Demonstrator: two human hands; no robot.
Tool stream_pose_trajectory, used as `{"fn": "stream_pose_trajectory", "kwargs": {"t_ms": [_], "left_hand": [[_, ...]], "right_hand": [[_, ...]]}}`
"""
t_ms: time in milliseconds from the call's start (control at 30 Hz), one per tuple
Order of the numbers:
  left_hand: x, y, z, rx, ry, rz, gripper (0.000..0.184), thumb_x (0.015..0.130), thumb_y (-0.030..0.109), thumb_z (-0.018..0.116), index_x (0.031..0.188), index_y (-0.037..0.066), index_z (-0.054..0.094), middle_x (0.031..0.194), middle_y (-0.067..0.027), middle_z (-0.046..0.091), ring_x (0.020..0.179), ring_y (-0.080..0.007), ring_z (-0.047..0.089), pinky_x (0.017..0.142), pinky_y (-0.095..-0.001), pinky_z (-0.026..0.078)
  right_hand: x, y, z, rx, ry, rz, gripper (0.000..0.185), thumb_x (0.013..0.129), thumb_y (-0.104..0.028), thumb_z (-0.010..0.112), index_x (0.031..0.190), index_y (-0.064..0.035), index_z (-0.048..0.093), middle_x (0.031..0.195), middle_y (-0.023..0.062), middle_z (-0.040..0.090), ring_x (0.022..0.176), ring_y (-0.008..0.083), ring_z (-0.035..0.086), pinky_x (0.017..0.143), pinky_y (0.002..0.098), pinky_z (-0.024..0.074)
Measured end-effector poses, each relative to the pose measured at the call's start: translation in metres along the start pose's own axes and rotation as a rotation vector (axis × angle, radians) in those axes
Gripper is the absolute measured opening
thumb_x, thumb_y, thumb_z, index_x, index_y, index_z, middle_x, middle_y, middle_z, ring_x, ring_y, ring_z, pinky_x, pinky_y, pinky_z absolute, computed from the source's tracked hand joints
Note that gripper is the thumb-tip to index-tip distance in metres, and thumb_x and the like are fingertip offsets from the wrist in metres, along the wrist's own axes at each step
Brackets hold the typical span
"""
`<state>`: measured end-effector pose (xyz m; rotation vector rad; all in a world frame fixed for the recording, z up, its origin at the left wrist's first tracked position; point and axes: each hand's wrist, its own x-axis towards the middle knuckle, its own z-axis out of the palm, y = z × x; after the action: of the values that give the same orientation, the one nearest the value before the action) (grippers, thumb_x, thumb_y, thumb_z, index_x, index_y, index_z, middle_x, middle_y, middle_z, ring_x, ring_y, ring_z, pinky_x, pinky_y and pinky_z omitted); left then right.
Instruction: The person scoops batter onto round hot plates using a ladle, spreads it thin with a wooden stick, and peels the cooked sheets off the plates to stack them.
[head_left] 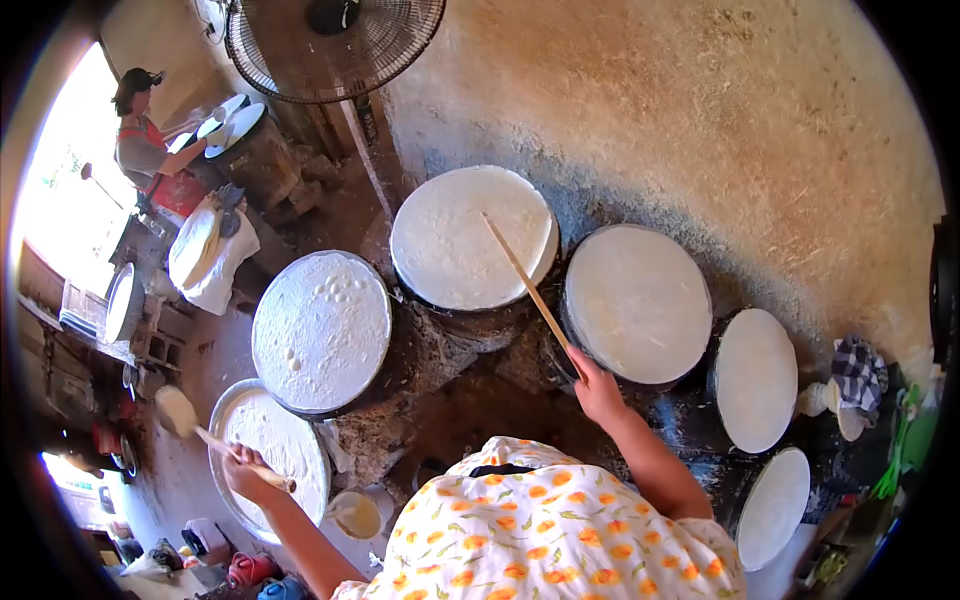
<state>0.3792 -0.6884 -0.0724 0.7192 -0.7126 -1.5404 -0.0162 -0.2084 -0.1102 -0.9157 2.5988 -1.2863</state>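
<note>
My left hand (250,475) is closed around the wooden handle of a round-headed paddle (176,410). Its pale head extends past the left rim of a wide metal pan (216,470) that holds white powdery or grainy material. My right hand (597,388) grips a long thin wooden stick (527,280), whose far tip lies over the middle round griddle (470,235), covered in white. Whether the tip touches that surface I cannot tell. Left of it stands another griddle (320,330) with a rougher, bubbled white layer. A smoother white griddle (638,300) is just beyond my right hand.
Smaller white discs (757,380) (773,508) stand along the right. A bucket (360,512) is near my left forearm. A large fan (335,50) rises at the back by the wall. Another person (160,150) works at griddles far left. A checked cloth (860,375) hangs right.
</note>
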Motion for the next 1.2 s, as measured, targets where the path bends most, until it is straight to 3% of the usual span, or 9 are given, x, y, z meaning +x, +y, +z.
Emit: {"fn": "stream_pose_trajectory", "kwargs": {"t_ms": [167,333,400,567,633,800,967,1067,1200], "left_hand": [[-0.005,-0.052,-0.106,0.178,0.460,-0.283,0.017,0.089,0.020,0.049,0.084,0.003,0.051,0.068,-0.0065,0.052,0.051,-0.0154,0.050,0.044,-0.0255,0.045],[-0.019,-0.095,-0.134,0.053,0.662,-0.833,0.019,0.080,0.010,0.048,0.095,-0.001,0.045,0.071,-0.0139,0.056,0.056,-0.0250,0.057,0.050,-0.0331,0.054],[-0.031,-0.127,-0.136,0.060,0.637,-0.838,0.007,0.080,0.006,0.047,0.077,0.000,0.045,0.074,-0.0150,0.055,0.063,-0.0260,0.058,0.052,-0.0338,0.053],[-0.038,-0.202,-0.120,0.192,0.267,-1.437,0.006,0.077,0.001,0.046,0.073,-0.003,0.048,0.072,-0.0126,0.056,0.068,-0.0262,0.060,0.068,-0.0359,0.056],[-0.012,-0.266,-0.167,0.637,-0.768,-1.281,0.023,0.085,0.001,0.042,0.064,0.001,0.052,0.071,-0.0042,0.056,0.063,-0.0130,0.051,0.058,-0.0290,0.045],[-0.064,-0.256,-0.029,0.827,-0.512,-1.461,0.008,0.079,-0.003,0.049,0.073,0.000,0.054,0.073,-0.0108,0.059,0.075,-0.0210,0.060,0.071,-0.0318,0.052],[-0.053,-0.335,-0.008,0.545,-1.008,-1.382,0.006,0.072,0.004,0.052,0.074,-0.001,0.054,0.076,-0.0116,0.061,0.073,-0.0227,0.061,0.067,-0.0313,0.054],[-0.134,-0.293,0.086,0.589,-0.456,-1.543,0.005,0.073,0.001,0.051,0.075,-0.002,0.055,0.077,-0.0138,0.062,0.064,-0.0228,0.062,0.059,-0.0286,0.054],[-0.194,-0.324,0.090,0.708,-0.853,-1.441,0.004,0.076,0.000,0.051,0.076,-0.001,0.055,0.076,-0.0129,0.062,0.065,-0.0219,0.062,0.059,-0.0287,0.054]], "right_hand": [[0.090,-0.018,0.032,-0.691,-0.347,0.246,0.067,0.085,-0.004,0.047,0.144,-0.0263,0.024,0.079,0.0190,0.063,0.070,0.0350,0.063,0.061,0.0433,0.0496],[0.120,-0.036,0.052,-0.615,-0.249,0.358,0.061,0.089,-0.009,0.043,0.144,-0.0282,0.023,0.084,0.0190,0.064,0.074,0.0339,0.064,0.063,0.0443,0.0502],[0.104,-0.056,0.052,-0.445,-0.307,0.367,0.055,0.093,-0.016,0.039,0.143,-0.0330,0.024,0.087,0.0220,0.062,0.076,0.0357,0.063,0.066,0.0463,0.0499],[-0.003,-0.105,0.060,-0.271,-0.467,0.488,0.060,0.092,-0.013,0.037,0.140,-0.0453,0.022,0.087,0.0216,0.062,0.076,0.0384,0.062,0.068,0.0489,0.0485],[-0.043,-0.102,0.064,-0.150,-0.384,0.492,0.067,0.085,-0.006,0.041,0.139,-0.0435,0.028,0.084,0.0226,0.061,0.074,0.0390,0.061,0.067,0.0496,0.0479],[-0.130,-0.098,0.036,-0.089,-0.212,0.576,0.067,0.085,-0.007,0.044,0.141,-0.0404,0.028,0.080,0.0200,0.061,0.069,0.0379,0.060,0.065,0.0494,0.0472],[-0.220,-0.067,0.021,-0.144,0.195,0.557,0.068,0.081,-0.004,0.046,0.143,-0.0270,0.028,0.106,0.0139,0.063,0.072,0.0355,0.062,0.067,0.0468,0.0507],[-0.269,-0.062,0.013,-0.150,0.363,0.607,0.072,0.082,-0.006,0.049,0.142,-0.0355,0.023,0.079,0.0199,0.061,0.070,0.0376,0.060,0.063,0.0483,0.0473],[-0.337,-0.051,-0.008,-0.152,0.385,0.796,0.069,0.081,-0.002,0.047,0.141,-0.0324,0.030,0.109,0.0147,0.062,0.072,0.0352,0.062,0.064,0.0424,0.0519]]}}
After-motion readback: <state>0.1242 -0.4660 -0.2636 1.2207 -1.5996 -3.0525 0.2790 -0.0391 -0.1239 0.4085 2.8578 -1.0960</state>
